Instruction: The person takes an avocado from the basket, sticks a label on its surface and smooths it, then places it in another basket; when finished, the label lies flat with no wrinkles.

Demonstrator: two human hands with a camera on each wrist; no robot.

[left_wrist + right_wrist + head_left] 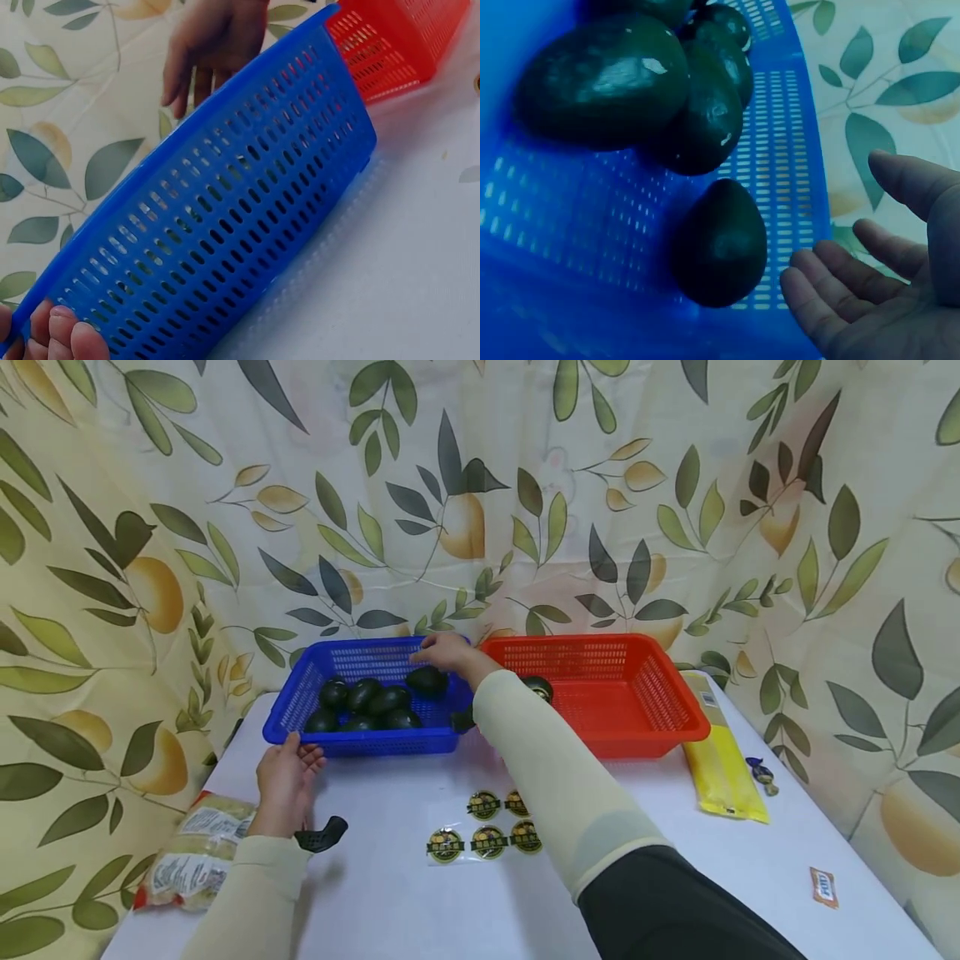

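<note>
- Head view: a blue perforated plastic basket [300, 697] sits at 12 o'clock on the white table [420, 902], touching a red perforated plastic basket [637, 693] at its 3 o'clock side.
- Several dark green avocados [365, 703] lie piled in the blue basket; one lone dark avocado [427, 681] lies apart at their 2 o'clock.
- The right hand [444, 652] reaches over the blue basket's far rim, fingers relaxed, just above the lone avocado, holding nothing.
- The left hand [285, 781] rests at the blue basket's near-left corner, at 7 o'clock of it, fingers loose against the rim, gripping nothing.
- Round green-and-yellow stickers on a clear sheet [487, 827] lie at 6 o'clock of the baskets; a yellow plastic packet [723, 760] lies at 3 o'clock; a clear bag of food [195, 852] lies at 9 o'clock on the table edge.
- Left wrist view: the left fingertips [56, 334] touch the blue basket's [225, 217] lower corner; the right hand [214, 45] hangs open beyond its far rim.
- Right wrist view: the right hand [885, 292] is spread open and empty, at 4 o'clock of the lone avocado [721, 244], which lies on the basket floor [570, 225] just beside it; the piled avocados [630, 82] sit at 11 o'clock.
</note>
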